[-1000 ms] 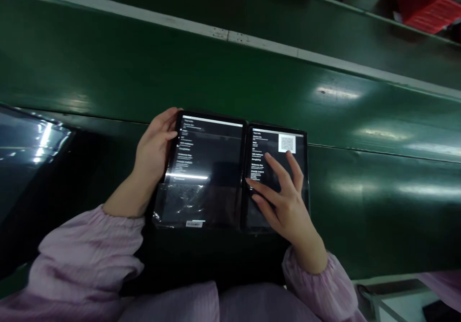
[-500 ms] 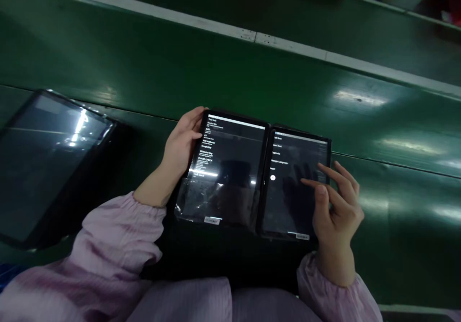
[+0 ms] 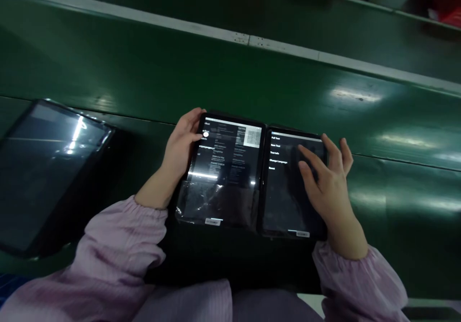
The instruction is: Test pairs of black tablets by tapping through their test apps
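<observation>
Two black tablets lie side by side in front of me, both with lit dark screens. My left hand (image 3: 182, 144) grips the upper left edge of the left tablet (image 3: 226, 168), its thumb on the screen near a white round dot. That screen shows overlapping text and a square code at upper right. Clear film covers its lower part. Over the right tablet (image 3: 284, 192), my right hand (image 3: 329, 182) is open with its fingers apart, the index finger pointing at the screen's upper part. I cannot tell if it touches. A short text menu shows on that screen.
A stack of larger dark tablets or panels (image 3: 43, 168) lies on the green work surface (image 3: 173, 77) to the left. A pale strip (image 3: 201, 27) crosses the surface beyond the tablets. Red objects (image 3: 446, 0) sit at the far upper right.
The left tablet's screen has switched from an information list to overlapping pages with a square code. My right hand has shifted up and left over the right tablet, whose menu now shows whole.
</observation>
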The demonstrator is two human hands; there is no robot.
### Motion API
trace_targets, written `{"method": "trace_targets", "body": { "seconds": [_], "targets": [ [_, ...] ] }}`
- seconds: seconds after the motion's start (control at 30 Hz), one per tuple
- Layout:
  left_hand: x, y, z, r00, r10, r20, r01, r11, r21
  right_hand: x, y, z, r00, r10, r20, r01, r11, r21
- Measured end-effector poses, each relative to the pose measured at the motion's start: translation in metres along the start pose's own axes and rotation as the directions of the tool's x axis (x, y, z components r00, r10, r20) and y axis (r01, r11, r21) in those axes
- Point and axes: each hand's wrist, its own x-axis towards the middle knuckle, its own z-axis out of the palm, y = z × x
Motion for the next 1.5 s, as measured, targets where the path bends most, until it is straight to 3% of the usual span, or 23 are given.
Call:
{"method": "trace_targets", "body": {
  "seconds": [0.2,0.47,0.73,0.9,1.07,1.33,1.43,1.5],
  "targets": [
    [0.0,-0.001,0.007,0.998,0.046,-0.033,-0.044,0.997,0.063,-0.005,0.001,-0.007,0.995,0.042,-0.089,-0.04,0.999,0.021],
    [0.005,-0.001,0.007,0.996,0.037,-0.082,-0.024,0.986,0.162,-0.022,0.001,-0.015,0.981,0.156,-0.117,-0.149,0.986,0.069],
    [0.003,-0.001,0.012,0.996,0.028,-0.083,-0.024,0.999,0.046,-0.021,-0.012,-0.018,0.993,0.021,-0.12,-0.009,0.995,0.098],
    [0.003,0.001,0.009,0.998,0.03,-0.063,-0.028,0.999,0.037,-0.024,-0.01,-0.009,0.996,0.017,-0.084,-0.012,0.998,0.069],
    [0.003,0.0,-0.001,0.998,0.012,0.057,-0.014,0.999,0.04,-0.024,-0.008,-0.012,0.99,0.075,-0.123,-0.059,0.99,0.131],
    [0.004,0.003,-0.006,0.992,0.017,0.126,-0.031,0.994,0.107,-0.023,-0.004,-0.025,0.968,0.156,-0.198,-0.107,0.966,0.236],
    [-0.015,0.015,-0.014,0.992,-0.054,0.118,0.049,0.998,0.048,-0.025,0.001,-0.034,0.941,0.269,-0.204,-0.198,0.929,0.312],
    [-0.041,0.022,-0.02,0.994,-0.11,0.023,0.109,0.994,0.024,-0.03,0.008,-0.039,0.907,0.38,-0.18,-0.299,0.884,0.359]
  ]
}}
